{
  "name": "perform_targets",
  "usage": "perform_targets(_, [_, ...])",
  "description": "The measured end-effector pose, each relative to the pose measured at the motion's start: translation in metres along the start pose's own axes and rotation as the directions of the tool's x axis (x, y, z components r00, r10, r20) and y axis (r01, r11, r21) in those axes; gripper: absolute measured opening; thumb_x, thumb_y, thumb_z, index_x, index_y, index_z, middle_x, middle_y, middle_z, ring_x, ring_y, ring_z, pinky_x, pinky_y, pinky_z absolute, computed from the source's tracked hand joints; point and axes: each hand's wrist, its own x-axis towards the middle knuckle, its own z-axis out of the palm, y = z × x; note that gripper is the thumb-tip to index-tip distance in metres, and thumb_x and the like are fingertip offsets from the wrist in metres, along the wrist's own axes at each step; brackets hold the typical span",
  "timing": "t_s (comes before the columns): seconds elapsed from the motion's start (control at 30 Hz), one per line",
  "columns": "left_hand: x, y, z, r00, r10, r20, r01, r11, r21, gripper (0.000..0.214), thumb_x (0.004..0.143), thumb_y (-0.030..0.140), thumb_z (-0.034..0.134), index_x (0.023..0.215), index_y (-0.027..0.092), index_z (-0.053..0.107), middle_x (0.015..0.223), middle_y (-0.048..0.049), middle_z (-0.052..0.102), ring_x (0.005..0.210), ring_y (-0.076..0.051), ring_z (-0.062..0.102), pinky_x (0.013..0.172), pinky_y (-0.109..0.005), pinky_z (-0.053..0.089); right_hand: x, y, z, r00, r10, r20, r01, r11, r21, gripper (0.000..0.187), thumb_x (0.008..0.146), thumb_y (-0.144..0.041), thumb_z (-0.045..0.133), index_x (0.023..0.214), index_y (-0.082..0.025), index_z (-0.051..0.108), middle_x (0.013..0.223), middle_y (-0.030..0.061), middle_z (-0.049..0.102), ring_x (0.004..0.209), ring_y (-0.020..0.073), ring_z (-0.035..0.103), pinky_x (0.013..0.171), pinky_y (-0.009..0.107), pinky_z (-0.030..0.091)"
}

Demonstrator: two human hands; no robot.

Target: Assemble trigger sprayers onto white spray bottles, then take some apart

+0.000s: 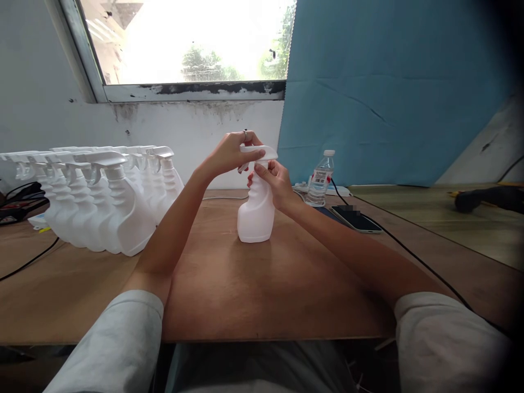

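A white plastic spray bottle (256, 221) stands upright on the brown table, in front of me near the middle. Its white trigger sprayer head (268, 153) sits on top of the neck. My left hand (239, 153) is closed around that sprayer head from the left, thumb along its side. My right hand (278, 183) grips the bottle's neck just below the head, with the fingers partly hidden behind it. To the left, several similar white spray bottles (133, 218) with sprayer heads stand in close rows.
A clear water bottle (319, 183) and a phone (356, 218) are on the right of the table (262, 295). A black cable (403, 245) runs past the phone toward my right arm. Behind are a wall, a window and a blue sheet (368, 98). Dark items (20, 202) lie far left.
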Motion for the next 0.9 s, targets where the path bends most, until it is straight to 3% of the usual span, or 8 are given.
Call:
perform_targets(0.37, [-0.001,0.003,0.0,1.0,-0.019,0.014,0.019,1.0,0.004,0.014,0.086,0.03,0.065,0.087,0.017,0.065,0.076,-0.0029,0.06,0.053,-0.009,0.054,0.052,-0.025,0.044,-0.003,-0.001,0.005,0.995,-0.057,-0.084,0.054,0.998,-0.036,0.053,0.067,-0.057,0.081,0.081,-0.021,0.044,0.067,-0.0012,0.063,0.058,0.0138,0.063,0.052,0.026,0.05])
perform_targets(0.5, [0.001,-0.002,0.0,1.0,-0.005,-0.008,0.005,0.999,0.039,0.014,0.086,0.031,0.065,0.086,0.017,0.066,0.071,-0.0025,0.06,0.053,-0.009,0.054,0.053,-0.025,0.043,0.0,0.0,0.004,0.997,-0.037,-0.062,0.034,0.998,-0.053,0.053,0.067,-0.058,0.08,0.084,-0.022,0.045,0.069,-0.0018,0.063,0.06,0.0135,0.063,0.054,0.026,0.051])
perform_targets(0.67, [0.004,-0.01,-0.004,1.0,-0.014,0.022,0.015,0.998,-0.056,0.038,0.09,0.052,0.058,0.091,0.016,0.068,0.071,-0.0049,0.063,0.058,-0.012,0.059,0.055,-0.024,0.047,0.003,-0.004,0.006,0.995,-0.066,-0.073,0.056,0.989,-0.133,0.053,0.068,-0.054,0.08,0.097,-0.021,0.051,0.073,-0.0011,0.063,0.059,0.0134,0.062,0.054,0.027,0.051])
perform_targets(0.77, [0.007,-0.025,-0.005,0.996,-0.068,0.053,0.078,0.97,-0.231,0.062,0.09,0.071,0.04,0.094,0.015,0.068,0.074,-0.0078,0.066,0.061,-0.014,0.064,0.056,-0.024,0.052,0.005,-0.008,0.003,0.992,-0.075,-0.103,0.047,0.967,-0.251,0.051,0.067,-0.053,0.08,0.099,-0.021,0.056,0.07,-0.0011,0.062,0.056,0.0131,0.059,0.051,0.027,0.05])
perform_targets(0.9, [0.013,-0.074,0.017,0.964,-0.205,0.169,0.248,0.92,-0.302,0.067,0.083,0.077,0.044,0.089,0.014,0.066,0.073,-0.0102,0.069,0.053,-0.015,0.064,0.048,-0.025,0.05,0.008,-0.008,-0.005,0.988,-0.088,-0.128,0.038,0.937,-0.348,0.037,0.07,-0.047,0.078,0.088,-0.019,0.06,0.064,-0.0007,0.06,0.053,0.0132,0.056,0.049,0.027,0.048])
